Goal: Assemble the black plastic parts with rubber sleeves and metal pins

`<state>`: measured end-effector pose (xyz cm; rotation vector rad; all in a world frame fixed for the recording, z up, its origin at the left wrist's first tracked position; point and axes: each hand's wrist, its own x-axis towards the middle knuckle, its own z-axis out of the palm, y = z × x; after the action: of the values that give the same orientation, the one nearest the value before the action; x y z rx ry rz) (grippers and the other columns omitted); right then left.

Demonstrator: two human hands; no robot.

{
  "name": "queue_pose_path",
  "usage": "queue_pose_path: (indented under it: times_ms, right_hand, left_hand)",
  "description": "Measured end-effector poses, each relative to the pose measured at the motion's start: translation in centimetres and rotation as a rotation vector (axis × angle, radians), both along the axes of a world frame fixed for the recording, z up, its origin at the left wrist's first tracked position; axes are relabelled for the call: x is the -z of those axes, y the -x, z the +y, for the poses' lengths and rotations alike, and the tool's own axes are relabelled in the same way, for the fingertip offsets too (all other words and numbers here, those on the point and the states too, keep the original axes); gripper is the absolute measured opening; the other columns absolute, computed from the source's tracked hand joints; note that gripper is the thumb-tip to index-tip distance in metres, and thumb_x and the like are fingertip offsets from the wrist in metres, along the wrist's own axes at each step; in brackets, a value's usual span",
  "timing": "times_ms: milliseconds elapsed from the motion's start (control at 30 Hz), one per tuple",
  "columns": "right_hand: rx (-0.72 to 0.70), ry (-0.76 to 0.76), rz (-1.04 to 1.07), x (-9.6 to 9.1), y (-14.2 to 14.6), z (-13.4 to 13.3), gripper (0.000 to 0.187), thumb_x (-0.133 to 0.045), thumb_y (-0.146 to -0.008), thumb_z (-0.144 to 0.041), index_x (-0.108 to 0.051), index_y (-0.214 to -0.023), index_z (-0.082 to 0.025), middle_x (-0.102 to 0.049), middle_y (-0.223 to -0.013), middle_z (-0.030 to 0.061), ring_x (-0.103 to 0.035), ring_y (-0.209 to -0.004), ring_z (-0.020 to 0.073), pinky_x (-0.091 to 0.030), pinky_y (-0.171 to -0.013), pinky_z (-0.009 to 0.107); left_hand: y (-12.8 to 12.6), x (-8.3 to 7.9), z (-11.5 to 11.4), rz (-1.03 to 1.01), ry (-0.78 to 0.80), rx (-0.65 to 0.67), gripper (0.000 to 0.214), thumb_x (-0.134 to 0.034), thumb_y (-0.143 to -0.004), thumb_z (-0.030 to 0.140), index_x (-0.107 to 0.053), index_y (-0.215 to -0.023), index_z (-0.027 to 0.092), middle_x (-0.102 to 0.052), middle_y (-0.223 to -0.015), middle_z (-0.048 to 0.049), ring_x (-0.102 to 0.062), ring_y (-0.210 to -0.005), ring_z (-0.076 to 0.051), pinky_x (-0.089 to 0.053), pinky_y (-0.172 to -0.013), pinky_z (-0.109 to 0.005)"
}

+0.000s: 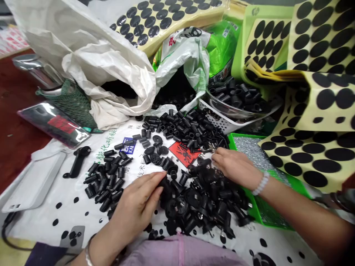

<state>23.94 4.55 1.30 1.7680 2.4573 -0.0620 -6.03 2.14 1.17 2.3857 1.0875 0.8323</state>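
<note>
My left hand (135, 205) is closed, thumb against fingers, at the left edge of a heap of assembled black plastic parts (194, 199) with small metal ends. Whatever sits in its pinch is hidden among the black pieces at the fingertips. My right hand (234, 166) reaches to the far side of that heap, its fingers curled together at some small brass-coloured metal pieces (208, 149); what they grip, if anything, is too small to make out. Beyond lie many loose short black tubes (177, 127) and black screws (220, 138). A further pile of black tubes (107, 181) lies left of my left hand.
A green tray (256, 208) of small silvery pieces stands right, under my right forearm. Behind are a clear bowl (238, 105) of black tubes, a white basket (219, 120) and open white bags (133, 79). Sticker sheets (302, 155) hang at right. A phone (55, 123) leans left.
</note>
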Motion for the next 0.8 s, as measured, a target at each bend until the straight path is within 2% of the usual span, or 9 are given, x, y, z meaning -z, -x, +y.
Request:
queue_pose_path:
  times_ms: [133,233,367,467,533,600,700,800]
  right_hand:
    - [-0.026,-0.048,0.084,0.7,-0.4,0.3,0.020,-0.040,-0.085,-0.022,-0.056,-0.075,-0.016,-0.058,-0.076,0.0060,-0.057,-0.066,0.0161,-0.039,-0.056,0.027]
    - [-0.029,-0.119,0.183,1.1,-1.1,0.4,0.019,-0.039,-0.086,-0.024,-0.056,-0.085,-0.015,-0.061,-0.080,0.0065,-0.059,-0.067,0.0164,-0.044,-0.060,0.028]
    - [-0.033,-0.232,0.315,1.2,-1.8,0.4,0.024,-0.037,-0.087,-0.028,-0.054,-0.099,-0.015,-0.062,-0.087,0.0079,-0.061,-0.073,0.0174,-0.048,-0.065,0.030]
    - [-0.068,-0.259,0.377,0.6,-1.8,0.3,0.025,-0.037,-0.088,-0.029,-0.057,-0.096,-0.017,-0.063,-0.086,0.0070,-0.061,-0.075,0.0173,-0.049,-0.068,0.030]
    - [-0.070,-0.270,0.411,0.1,-1.5,0.2,0.025,-0.038,-0.088,-0.030,-0.059,-0.092,-0.017,-0.063,-0.084,0.0064,-0.061,-0.074,0.0171,-0.049,-0.069,0.030]
    - [-0.026,-0.273,0.468,-0.3,-0.9,0.1,0.022,-0.041,-0.087,-0.030,-0.059,-0.091,-0.018,-0.063,-0.082,0.0057,-0.061,-0.073,0.0171,-0.049,-0.067,0.031]
    - [0.084,-0.215,0.610,-1.0,0.0,-0.2,0.017,-0.046,-0.084,-0.030,-0.059,-0.088,-0.021,-0.063,-0.078,0.0031,-0.060,-0.068,0.0154,-0.049,-0.060,0.028]
    - [0.170,-0.124,0.770,-1.5,0.7,-0.7,0.014,-0.051,-0.081,-0.031,-0.060,-0.085,-0.021,-0.063,-0.075,0.0017,-0.060,-0.062,0.0134,-0.048,-0.054,0.025]
  left_hand:
    - [-2.3,-1.0,-0.2,-0.010,-0.014,0.025,0.033,-0.045,-0.086,0.016,-0.050,-0.119,0.018,-0.063,-0.106,-0.0089,-0.060,-0.094,-0.018,-0.051,-0.084,-0.031]
    - [-4.1,-1.9,-0.2,0.029,0.019,0.110,0.036,-0.042,-0.087,0.018,-0.044,-0.123,0.016,-0.063,-0.104,-0.0089,-0.059,-0.091,-0.019,-0.051,-0.081,-0.035]
    - [-4.7,-2.4,0.3,0.117,0.037,0.136,0.040,-0.045,-0.086,0.023,-0.041,-0.125,0.016,-0.053,-0.120,-0.0117,-0.053,-0.104,-0.022,-0.048,-0.087,-0.038]
    - [-3.7,-2.3,2.1,0.171,-0.027,0.048,0.037,-0.044,-0.087,0.025,-0.044,-0.122,0.015,-0.048,-0.124,-0.0130,-0.051,-0.107,-0.023,-0.046,-0.089,-0.037]
    - [-3.1,-2.2,4.0,0.248,-0.086,-0.039,0.032,-0.044,-0.087,0.024,-0.049,-0.117,0.013,-0.053,-0.116,-0.0121,-0.053,-0.101,-0.021,-0.046,-0.088,-0.034]
    - [-2.9,-1.9,6.1,0.429,-0.126,-0.126,0.029,-0.047,-0.086,0.024,-0.053,-0.112,0.013,-0.057,-0.103,-0.0102,-0.055,-0.092,-0.020,-0.047,-0.082,-0.033]
    - [-3.5,-1.3,8.5,0.512,-0.156,-0.124,0.025,-0.061,-0.077,0.029,-0.060,-0.097,0.013,-0.056,-0.099,-0.0111,-0.052,-0.091,-0.025,-0.043,-0.082,-0.040]
    - [-4.1,-0.8,9.6,0.538,-0.189,-0.104,0.020,-0.067,-0.070,0.028,-0.063,-0.083,0.013,-0.054,-0.101,-0.0130,-0.048,-0.096,-0.029,-0.039,-0.084,-0.044]
